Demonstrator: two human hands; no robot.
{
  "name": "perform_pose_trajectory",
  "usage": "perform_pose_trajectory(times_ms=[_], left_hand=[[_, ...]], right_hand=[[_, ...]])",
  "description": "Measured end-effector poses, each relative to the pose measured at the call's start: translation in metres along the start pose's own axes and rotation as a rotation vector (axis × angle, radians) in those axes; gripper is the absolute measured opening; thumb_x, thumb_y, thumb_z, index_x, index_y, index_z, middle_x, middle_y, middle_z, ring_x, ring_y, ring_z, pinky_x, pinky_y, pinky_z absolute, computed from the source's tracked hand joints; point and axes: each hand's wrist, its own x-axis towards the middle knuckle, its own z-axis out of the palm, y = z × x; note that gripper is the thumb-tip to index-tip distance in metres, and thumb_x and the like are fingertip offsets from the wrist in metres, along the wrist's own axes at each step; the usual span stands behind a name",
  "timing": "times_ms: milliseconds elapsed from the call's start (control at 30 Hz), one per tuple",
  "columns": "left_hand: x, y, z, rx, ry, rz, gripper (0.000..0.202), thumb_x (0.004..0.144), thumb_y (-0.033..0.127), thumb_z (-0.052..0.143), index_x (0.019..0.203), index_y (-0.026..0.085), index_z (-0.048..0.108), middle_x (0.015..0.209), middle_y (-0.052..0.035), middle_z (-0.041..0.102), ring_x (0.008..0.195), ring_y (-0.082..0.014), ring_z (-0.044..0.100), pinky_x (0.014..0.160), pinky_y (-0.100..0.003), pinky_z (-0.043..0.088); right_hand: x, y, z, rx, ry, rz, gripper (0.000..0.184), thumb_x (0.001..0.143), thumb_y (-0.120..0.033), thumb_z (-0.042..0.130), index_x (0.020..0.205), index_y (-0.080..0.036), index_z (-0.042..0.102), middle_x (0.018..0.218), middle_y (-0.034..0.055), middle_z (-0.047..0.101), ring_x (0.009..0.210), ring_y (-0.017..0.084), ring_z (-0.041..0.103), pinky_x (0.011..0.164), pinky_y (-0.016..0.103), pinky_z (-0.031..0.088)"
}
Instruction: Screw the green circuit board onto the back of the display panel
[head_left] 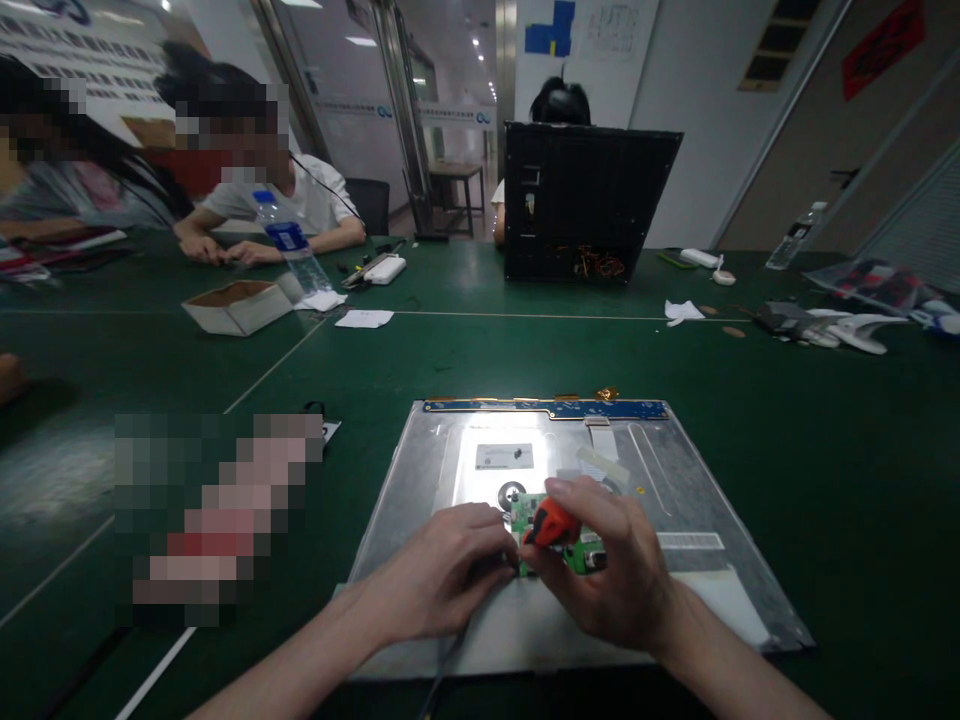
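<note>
My right hand [619, 565] is closed round an orange and black screwdriver handle [556, 522]; its shaft and tip are hidden. Beneath it is a small green circuit board [523, 508], on the silver metal back of a flat display panel [420, 490]. My left hand [450, 565] has its fingers pressed together at the board's left edge, and what they grip is hidden. From under that hand a dark cable [448, 660] runs down toward me. A narrow blue circuit strip [510, 408] lines the panel's far edge, joined by a white ribbon cable [602, 440].
A large black casing [592, 200] stands upright across the green table [465, 355], a person behind it. Two people sit at the far left, near a water bottle [296, 245] and an open box [240, 305]. White-handled tools [840, 328] lie at right.
</note>
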Motion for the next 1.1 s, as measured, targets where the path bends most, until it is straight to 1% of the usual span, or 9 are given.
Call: perform_pose_trajectory(times_ms=[133, 200, 300, 500, 700, 800, 933, 1000, 1100], left_hand=[[0.0012, 0.0003, -0.0008, -0.034, -0.023, 0.002, 0.014, 0.093, 0.013, 0.05, 0.1, 0.017, 0.061, 0.094, -0.0079, 0.063, 0.083, -0.0207, 0.059, 0.07, -0.032, 0.048], [0.0016, 0.001, -0.001, -0.04, -0.028, -0.006, 0.015, 0.094, 0.013, 0.05, 0.101, 0.017, 0.062, 0.094, -0.0082, 0.063, 0.083, -0.0207, 0.059, 0.071, -0.032, 0.048], [0.0013, 0.0014, -0.0006, -0.039, -0.018, -0.013, 0.014, 0.094, 0.014, 0.05, 0.101, 0.017, 0.062, 0.095, -0.0081, 0.063, 0.084, -0.0206, 0.059, 0.071, -0.032, 0.048], [0.0004, -0.002, 0.001, -0.019, -0.011, 0.002, 0.01, 0.093, 0.013, 0.051, 0.095, 0.016, 0.061, 0.091, -0.007, 0.061, 0.08, -0.0192, 0.057, 0.068, -0.03, 0.048], [0.0005, -0.0015, 0.0005, -0.034, -0.021, -0.006, 0.014, 0.095, 0.015, 0.05, 0.101, 0.017, 0.062, 0.094, -0.0081, 0.063, 0.083, -0.0201, 0.059, 0.071, -0.032, 0.049], [0.0006, -0.0015, 0.0005, -0.037, -0.028, -0.002, 0.014, 0.095, 0.014, 0.051, 0.103, 0.017, 0.063, 0.095, -0.0078, 0.063, 0.084, -0.02, 0.059, 0.072, -0.031, 0.049], [0.0007, -0.0024, 0.0014, -0.021, -0.021, 0.004, 0.013, 0.095, 0.014, 0.049, 0.095, 0.017, 0.062, 0.091, -0.0073, 0.061, 0.079, -0.0188, 0.057, 0.067, -0.03, 0.047], [0.0008, -0.0023, 0.0014, -0.009, -0.022, 0.001, 0.013, 0.095, 0.014, 0.049, 0.094, 0.016, 0.061, 0.09, -0.0072, 0.061, 0.077, -0.0185, 0.057, 0.065, -0.029, 0.047], [0.001, -0.0015, 0.0009, -0.01, -0.017, 0.002, 0.013, 0.095, 0.014, 0.049, 0.097, 0.017, 0.062, 0.092, -0.0075, 0.062, 0.08, -0.0192, 0.058, 0.066, -0.03, 0.047]], right_hand=[[0.0007, -0.0031, -0.0029, 0.005, -0.03, 0.035, 0.061, 0.086, -0.011, 0.053, 0.144, -0.011, 0.035, 0.1, 0.0085, 0.07, 0.079, 0.016, 0.066, 0.063, 0.026, 0.056], [0.0015, -0.0044, -0.0037, -0.004, -0.032, 0.039, 0.06, 0.086, -0.009, 0.051, 0.144, -0.01, 0.035, 0.102, 0.009, 0.07, 0.081, 0.016, 0.066, 0.064, 0.026, 0.057], [0.002, -0.0036, -0.0026, -0.016, -0.012, 0.032, 0.058, 0.087, -0.009, 0.051, 0.143, -0.013, 0.035, 0.1, 0.0072, 0.07, 0.082, 0.016, 0.066, 0.064, 0.026, 0.056], [0.0004, 0.0007, 0.0006, -0.019, 0.018, 0.002, 0.054, 0.089, -0.014, 0.056, 0.14, -0.016, 0.038, 0.087, 0.0026, 0.069, 0.072, 0.016, 0.064, 0.056, 0.027, 0.053], [0.0022, -0.0033, -0.0025, -0.001, -0.013, 0.029, 0.057, 0.087, -0.009, 0.051, 0.142, -0.011, 0.037, 0.102, 0.0094, 0.07, 0.079, 0.017, 0.066, 0.064, 0.028, 0.058], [0.0017, -0.0021, -0.0015, -0.001, -0.002, 0.037, 0.055, 0.088, -0.01, 0.053, 0.141, -0.013, 0.037, 0.096, 0.0072, 0.069, 0.076, 0.016, 0.065, 0.06, 0.027, 0.056], [-0.0004, 0.0015, 0.0005, -0.016, 0.013, 0.017, 0.056, 0.09, -0.017, 0.057, 0.142, -0.018, 0.036, 0.087, 0.0026, 0.068, 0.073, 0.017, 0.064, 0.056, 0.027, 0.053], [-0.0007, 0.0016, 0.0002, -0.014, 0.012, 0.01, 0.058, 0.09, -0.018, 0.057, 0.143, -0.019, 0.035, 0.087, 0.0026, 0.068, 0.075, 0.017, 0.065, 0.057, 0.027, 0.053], [-0.0001, -0.0008, -0.0016, 0.012, -0.009, 0.021, 0.06, 0.088, -0.014, 0.054, 0.144, -0.016, 0.034, 0.098, 0.0063, 0.069, 0.079, 0.017, 0.065, 0.06, 0.027, 0.055]])
